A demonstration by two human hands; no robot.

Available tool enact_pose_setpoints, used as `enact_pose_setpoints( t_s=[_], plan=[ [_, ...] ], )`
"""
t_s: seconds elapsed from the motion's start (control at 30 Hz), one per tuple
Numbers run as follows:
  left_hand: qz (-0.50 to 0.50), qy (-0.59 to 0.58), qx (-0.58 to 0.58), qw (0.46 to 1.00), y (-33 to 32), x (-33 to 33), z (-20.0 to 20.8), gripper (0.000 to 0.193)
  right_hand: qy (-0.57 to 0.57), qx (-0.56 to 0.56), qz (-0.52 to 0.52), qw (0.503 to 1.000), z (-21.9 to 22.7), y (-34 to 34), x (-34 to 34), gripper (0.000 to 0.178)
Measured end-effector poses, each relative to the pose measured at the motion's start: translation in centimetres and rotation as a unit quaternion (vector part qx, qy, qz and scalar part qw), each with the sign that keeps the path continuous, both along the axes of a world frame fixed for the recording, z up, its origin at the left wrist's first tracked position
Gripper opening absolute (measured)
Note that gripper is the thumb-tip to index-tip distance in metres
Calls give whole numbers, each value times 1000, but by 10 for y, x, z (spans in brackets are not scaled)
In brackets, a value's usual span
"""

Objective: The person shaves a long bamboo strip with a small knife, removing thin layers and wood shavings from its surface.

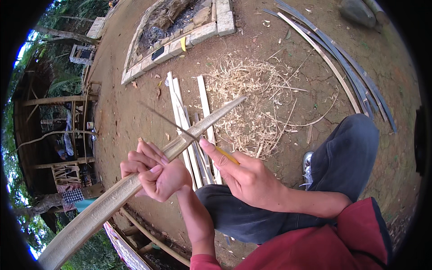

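My left hand (159,175) is wrapped round a long split bamboo strip (105,198), its hollow inner face turned up. The strip slants from the lower left to a narrow far end over the ground. In my right hand (249,180) is a knife with a yellow handle (228,155), the index finger stretched along it toward the blade. The thin dark blade (168,120) lies across the strip at a ridge, just beyond my left fingers, pointing to the upper left. Most of the handle is hidden in my palm.
Pale bamboo slats (182,121) lie beneath the strip, beside a heap of shavings (247,85). Long grey-green strips (346,58) curve at the right. A brick-edged fire pit (202,33) carries a phone (158,53) on its rim. My bent knee (348,148) rises at the right.
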State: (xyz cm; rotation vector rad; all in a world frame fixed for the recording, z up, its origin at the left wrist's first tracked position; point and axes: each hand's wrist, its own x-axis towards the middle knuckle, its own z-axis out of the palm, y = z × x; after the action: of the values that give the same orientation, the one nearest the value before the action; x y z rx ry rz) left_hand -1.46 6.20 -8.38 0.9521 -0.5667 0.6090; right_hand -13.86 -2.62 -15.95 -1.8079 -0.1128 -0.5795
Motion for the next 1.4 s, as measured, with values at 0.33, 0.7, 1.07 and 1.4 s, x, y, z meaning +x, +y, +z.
enact_pose_setpoints(
  t_s=[0.33, 0.7, 1.07, 1.4],
  plan=[
    [49, 1, 61, 997, -1, -5, -1, 20, -7, 23, -6, 1000, -19, 9, -2, 61],
    [65, 10, 47, 997, -5, -6, 2, 20, 38, -18, 32, 999, -4, 1, -2, 71],
    [56, -5, 52, 997, -4, -4, 5, 19, 49, -75, -20, 996, -23, 3, 0, 64],
    [56, -48, 108, 991, 4, 9, 4, 18, 108, -12, 7, 994, -46, -9, 20, 53]
  ],
)
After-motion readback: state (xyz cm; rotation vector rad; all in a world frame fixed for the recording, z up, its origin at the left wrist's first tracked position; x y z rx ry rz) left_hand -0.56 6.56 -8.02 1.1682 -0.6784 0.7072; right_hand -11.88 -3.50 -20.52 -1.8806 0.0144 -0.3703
